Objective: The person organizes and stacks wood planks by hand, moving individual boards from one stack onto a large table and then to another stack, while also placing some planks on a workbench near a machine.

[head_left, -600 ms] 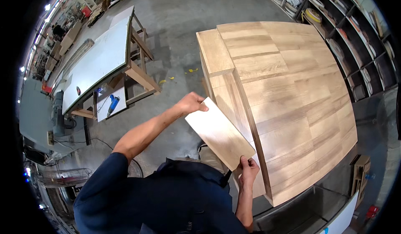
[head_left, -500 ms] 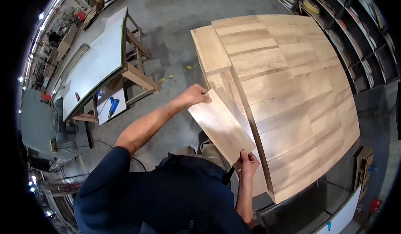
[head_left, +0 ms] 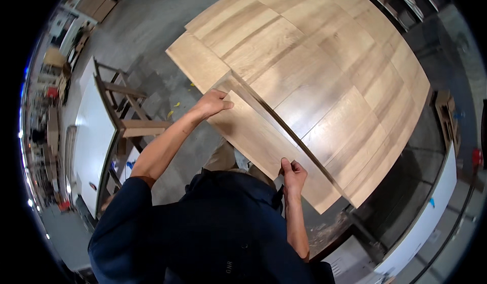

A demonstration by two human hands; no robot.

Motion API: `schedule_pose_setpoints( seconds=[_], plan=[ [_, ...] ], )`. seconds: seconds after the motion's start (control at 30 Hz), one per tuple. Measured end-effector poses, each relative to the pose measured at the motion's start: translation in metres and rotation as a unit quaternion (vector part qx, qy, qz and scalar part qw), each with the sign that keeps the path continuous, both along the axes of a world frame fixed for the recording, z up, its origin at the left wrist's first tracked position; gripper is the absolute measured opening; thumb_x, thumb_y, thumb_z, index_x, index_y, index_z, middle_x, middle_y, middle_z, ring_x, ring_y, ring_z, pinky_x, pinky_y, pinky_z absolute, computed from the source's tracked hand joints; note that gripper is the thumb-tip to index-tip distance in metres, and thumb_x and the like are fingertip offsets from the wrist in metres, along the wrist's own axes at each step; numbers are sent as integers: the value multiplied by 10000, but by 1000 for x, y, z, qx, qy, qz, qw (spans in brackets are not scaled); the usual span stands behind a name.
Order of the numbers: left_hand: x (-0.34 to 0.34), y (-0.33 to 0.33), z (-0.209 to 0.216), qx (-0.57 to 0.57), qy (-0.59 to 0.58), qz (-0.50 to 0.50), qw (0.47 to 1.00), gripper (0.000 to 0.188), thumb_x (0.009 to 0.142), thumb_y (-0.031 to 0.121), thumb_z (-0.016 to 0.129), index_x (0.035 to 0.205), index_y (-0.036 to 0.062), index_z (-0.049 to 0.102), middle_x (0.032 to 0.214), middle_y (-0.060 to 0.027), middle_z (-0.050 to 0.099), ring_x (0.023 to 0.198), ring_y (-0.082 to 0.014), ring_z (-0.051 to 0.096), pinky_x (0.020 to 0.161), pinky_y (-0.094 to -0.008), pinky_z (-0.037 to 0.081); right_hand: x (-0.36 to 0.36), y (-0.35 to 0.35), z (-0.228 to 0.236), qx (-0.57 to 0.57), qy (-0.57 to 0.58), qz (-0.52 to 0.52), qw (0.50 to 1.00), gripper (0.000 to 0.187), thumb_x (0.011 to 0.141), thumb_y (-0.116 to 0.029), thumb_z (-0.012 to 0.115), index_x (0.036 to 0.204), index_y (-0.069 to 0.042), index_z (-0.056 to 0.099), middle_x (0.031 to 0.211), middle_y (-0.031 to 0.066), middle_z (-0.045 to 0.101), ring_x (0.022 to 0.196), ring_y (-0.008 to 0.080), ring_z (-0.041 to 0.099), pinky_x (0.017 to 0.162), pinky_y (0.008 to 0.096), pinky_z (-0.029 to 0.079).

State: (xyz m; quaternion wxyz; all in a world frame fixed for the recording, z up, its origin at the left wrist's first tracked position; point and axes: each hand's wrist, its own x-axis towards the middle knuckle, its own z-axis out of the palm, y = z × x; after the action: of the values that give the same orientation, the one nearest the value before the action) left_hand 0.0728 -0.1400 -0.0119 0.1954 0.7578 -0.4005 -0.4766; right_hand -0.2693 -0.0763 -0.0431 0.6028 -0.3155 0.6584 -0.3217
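Note:
My left hand (head_left: 213, 104) pinches the far left end of a flat, pale wood panel (head_left: 251, 134), its thumb on top. My right hand (head_left: 293, 176) grips the near right end, thumb up and fingers curled at the edge. The panel lies low along the near side of a broad stack of wood panels (head_left: 314, 86), over a lower strip of the same wood (head_left: 319, 190). Whether it touches that strip I cannot tell. Another panel (head_left: 198, 61) sits just beyond my left hand, at the stack's left end.
A white-topped table (head_left: 94, 137) on wooden legs stands to the left. At the lower right are a white board (head_left: 426, 218) and a small wooden rack (head_left: 446, 114). Shelving (head_left: 395, 0) runs along the far right. Yellow scraps (head_left: 173, 110) dot the floor.
The panel in my hands has come closer to the stack and turned more in line with its near edge. My view has shifted, putting the stack further left and up.

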Motion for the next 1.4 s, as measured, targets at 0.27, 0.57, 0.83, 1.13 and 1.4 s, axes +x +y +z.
schedule_pose_setpoints(
  seconds=[0.27,0.57,0.83,1.13,1.4],
  plan=[
    [9,-28,-13,25,-21,-34,999,230,800,179,655,912,-21,672,664,-27,579,607,-105,511,552,-289,416,24,-10,0,-17,86,-67,994,263,812,-167,711,644,-14,580,596,-25,519,535,60,399,473,241,312],
    [-9,-34,-22,-76,7,-129,989,333,742,311,643,867,3,663,660,-186,600,626,-252,600,608,-365,452,7,5,-9,-11,70,-124,990,258,823,-126,690,641,19,577,591,-12,524,540,63,414,481,239,341],
    [-20,-53,-2,-1,-41,-189,981,351,733,351,639,805,9,657,629,-179,586,600,-278,589,591,-375,448,0,-4,-1,14,129,-107,986,287,795,-166,695,615,32,593,544,0,534,521,66,433,461,263,360],
    [-34,-47,-17,-68,-62,-154,984,304,708,309,667,827,31,691,624,-154,614,567,-251,599,550,-367,447,1,-2,-2,-48,249,-131,959,250,768,-195,720,756,48,666,591,45,599,549,91,501,520,271,420],
    [-31,-45,-19,-85,-61,-145,984,347,692,320,671,721,-22,622,586,-190,533,514,-259,519,520,-382,407,1,2,-9,-50,229,-145,961,228,777,-138,716,676,46,627,552,19,552,518,61,438,457,251,363]
  ],
)
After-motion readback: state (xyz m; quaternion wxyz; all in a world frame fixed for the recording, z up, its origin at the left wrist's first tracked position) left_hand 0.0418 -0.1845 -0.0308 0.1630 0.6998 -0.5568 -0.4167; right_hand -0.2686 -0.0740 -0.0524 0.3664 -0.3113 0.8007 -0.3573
